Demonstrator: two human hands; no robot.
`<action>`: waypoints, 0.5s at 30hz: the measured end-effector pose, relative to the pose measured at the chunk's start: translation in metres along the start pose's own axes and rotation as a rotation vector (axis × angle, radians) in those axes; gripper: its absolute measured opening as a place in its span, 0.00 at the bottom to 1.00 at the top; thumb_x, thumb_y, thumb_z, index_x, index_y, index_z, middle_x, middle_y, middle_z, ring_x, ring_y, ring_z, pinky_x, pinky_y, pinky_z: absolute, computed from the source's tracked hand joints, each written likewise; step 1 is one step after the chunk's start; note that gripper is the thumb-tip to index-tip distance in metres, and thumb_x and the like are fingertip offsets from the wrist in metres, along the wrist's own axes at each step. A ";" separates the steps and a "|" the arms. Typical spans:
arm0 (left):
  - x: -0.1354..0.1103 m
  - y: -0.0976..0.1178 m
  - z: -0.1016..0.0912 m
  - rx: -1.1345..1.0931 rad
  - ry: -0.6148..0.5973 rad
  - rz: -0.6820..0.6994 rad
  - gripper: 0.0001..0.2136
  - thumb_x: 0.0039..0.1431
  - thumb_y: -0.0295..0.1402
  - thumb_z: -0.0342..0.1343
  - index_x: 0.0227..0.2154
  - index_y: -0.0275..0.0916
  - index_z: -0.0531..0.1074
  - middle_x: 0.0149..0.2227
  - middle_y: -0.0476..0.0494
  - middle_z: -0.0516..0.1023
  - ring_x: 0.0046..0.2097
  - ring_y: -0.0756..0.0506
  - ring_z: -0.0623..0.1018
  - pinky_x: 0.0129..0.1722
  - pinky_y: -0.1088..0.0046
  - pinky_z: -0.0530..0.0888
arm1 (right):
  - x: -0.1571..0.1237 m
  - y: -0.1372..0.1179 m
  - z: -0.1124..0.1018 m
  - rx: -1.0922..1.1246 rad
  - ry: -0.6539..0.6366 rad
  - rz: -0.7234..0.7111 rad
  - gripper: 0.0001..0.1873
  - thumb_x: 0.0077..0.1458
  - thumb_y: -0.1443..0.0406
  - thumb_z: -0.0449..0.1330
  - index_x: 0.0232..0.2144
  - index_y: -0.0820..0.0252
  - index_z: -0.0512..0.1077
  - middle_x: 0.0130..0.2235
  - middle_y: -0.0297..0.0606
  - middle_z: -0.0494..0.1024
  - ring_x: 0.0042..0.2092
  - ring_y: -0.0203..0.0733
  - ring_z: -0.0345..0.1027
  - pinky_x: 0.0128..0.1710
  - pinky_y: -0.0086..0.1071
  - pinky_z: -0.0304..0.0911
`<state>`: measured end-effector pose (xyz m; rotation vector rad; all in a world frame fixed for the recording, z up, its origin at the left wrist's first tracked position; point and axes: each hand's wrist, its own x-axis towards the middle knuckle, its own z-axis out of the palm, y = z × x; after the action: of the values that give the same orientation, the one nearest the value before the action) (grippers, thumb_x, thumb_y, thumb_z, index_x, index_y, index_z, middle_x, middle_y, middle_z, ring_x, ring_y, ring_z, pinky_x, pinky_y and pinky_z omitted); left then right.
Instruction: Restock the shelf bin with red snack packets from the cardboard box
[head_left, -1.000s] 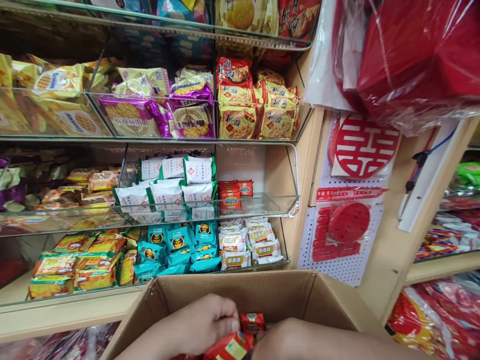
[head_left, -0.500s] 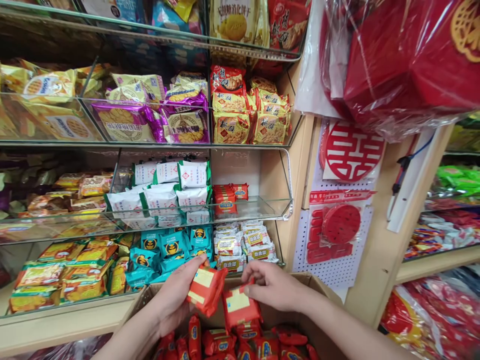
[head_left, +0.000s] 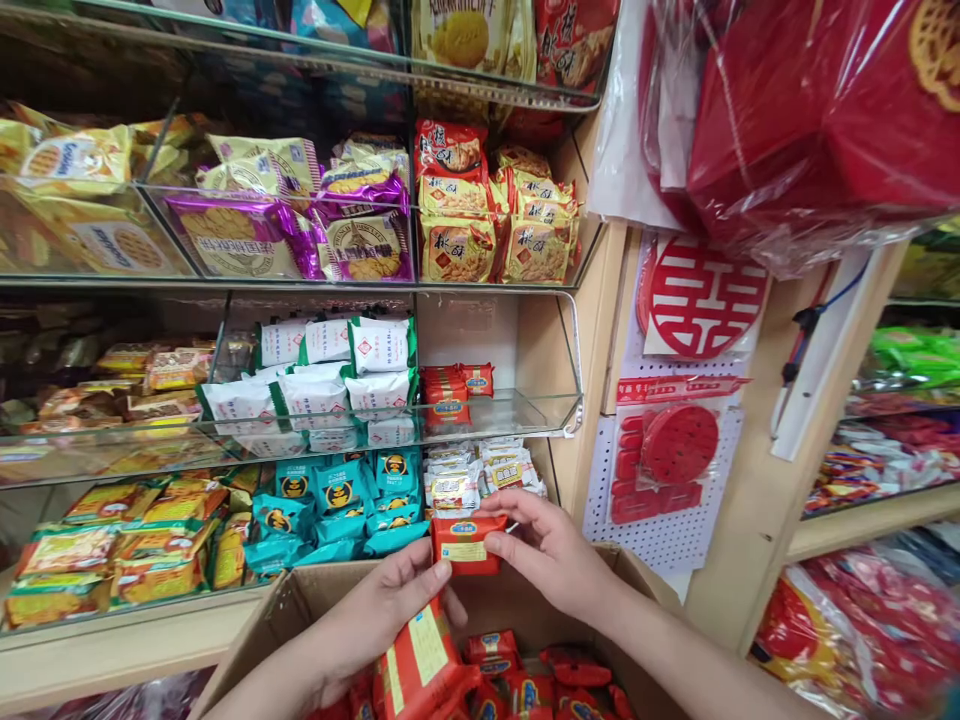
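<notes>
My right hand (head_left: 562, 560) pinches a small red snack packet (head_left: 466, 548) by its right end, held level above the carton. Below and to its left, my left hand (head_left: 379, 610) is closed on another red snack packet (head_left: 424, 655) with a pale yellow label, tilted downward. The left thumb tip meets the lower left corner of the right hand's packet. Under both hands, an open cardboard carton (head_left: 277, 610) holds several loose red packets (head_left: 495, 655). On the glass shelf ahead, a small stack of matching red packets (head_left: 448, 395) sits at the left of its compartment.
White-and-green packets (head_left: 315, 390) fill the neighbouring compartment on the left. Teal packets (head_left: 341, 490) and white-and-gold packets (head_left: 454, 480) lie on the shelf below. A clear shelf lip (head_left: 502, 415) fronts the red stack. Red wrapped goods (head_left: 795, 130) hang at upper right.
The right hand's packet has been lifted out from over the carton and turned level. My left hand has lowered its packet and moved its thumb against the raised one.
</notes>
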<state>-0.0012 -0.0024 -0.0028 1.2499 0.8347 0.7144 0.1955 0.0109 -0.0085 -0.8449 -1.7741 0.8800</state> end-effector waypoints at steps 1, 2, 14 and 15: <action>-0.001 0.002 -0.001 -0.018 0.006 0.003 0.18 0.55 0.40 0.52 0.47 0.40 0.65 0.27 0.49 0.78 0.27 0.50 0.74 0.29 0.76 0.68 | -0.001 0.000 0.001 -0.050 0.023 -0.045 0.13 0.51 0.65 0.56 0.41 0.56 0.66 0.42 0.36 0.73 0.43 0.37 0.66 0.43 0.32 0.62; -0.001 0.004 -0.002 -0.047 0.016 0.019 0.18 0.55 0.41 0.52 0.47 0.39 0.65 0.30 0.47 0.78 0.31 0.49 0.75 0.32 0.75 0.69 | -0.002 -0.001 0.002 -0.101 0.042 -0.086 0.13 0.50 0.66 0.57 0.41 0.56 0.67 0.42 0.35 0.73 0.44 0.37 0.66 0.45 0.32 0.61; 0.006 -0.003 -0.009 -0.003 -0.033 0.310 0.18 0.52 0.33 0.58 0.46 0.46 0.61 0.46 0.47 0.74 0.48 0.46 0.72 0.49 0.68 0.65 | 0.000 -0.004 0.004 0.085 0.118 0.124 0.15 0.54 0.55 0.51 0.36 0.60 0.68 0.37 0.39 0.71 0.36 0.37 0.66 0.35 0.33 0.64; 0.007 -0.005 -0.009 0.034 -0.024 0.353 0.19 0.51 0.32 0.59 0.45 0.46 0.61 0.47 0.47 0.74 0.48 0.46 0.72 0.48 0.68 0.66 | 0.002 -0.003 0.004 0.155 0.095 0.181 0.16 0.53 0.54 0.52 0.38 0.60 0.66 0.35 0.38 0.70 0.34 0.36 0.66 0.32 0.32 0.65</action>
<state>-0.0053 0.0073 -0.0095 1.4520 0.6133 0.9676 0.1906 0.0102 -0.0067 -0.9395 -1.5431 1.0630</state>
